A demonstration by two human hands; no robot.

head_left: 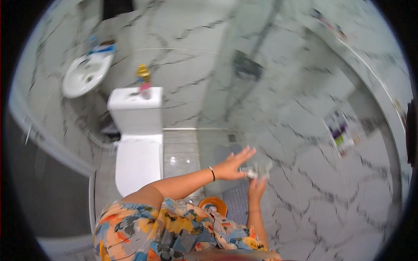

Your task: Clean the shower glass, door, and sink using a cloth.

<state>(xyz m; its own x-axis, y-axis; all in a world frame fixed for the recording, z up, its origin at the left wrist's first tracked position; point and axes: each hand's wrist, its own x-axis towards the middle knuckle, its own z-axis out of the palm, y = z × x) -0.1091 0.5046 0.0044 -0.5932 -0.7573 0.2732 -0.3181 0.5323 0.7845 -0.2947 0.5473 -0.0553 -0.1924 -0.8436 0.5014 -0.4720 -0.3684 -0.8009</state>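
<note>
My left hand (233, 168) has fingers outstretched — at its four o'clock, my right hand (257, 187) meets a pale thing (261, 169), grip too blurred to tell.

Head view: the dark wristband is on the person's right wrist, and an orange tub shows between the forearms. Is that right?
Wrong wrist: in the head view, the dark wristband is on the wrist of the left hand; an orange tub shows between the forearms.

washbasin (85, 78) sits left of toilet (138, 167) | bottle (145, 90) stands on cistern (136, 114) | bucket (222, 205) sits just left of mat (237, 201) | left hand (232, 168) is left of right hand (257, 187)
</note>
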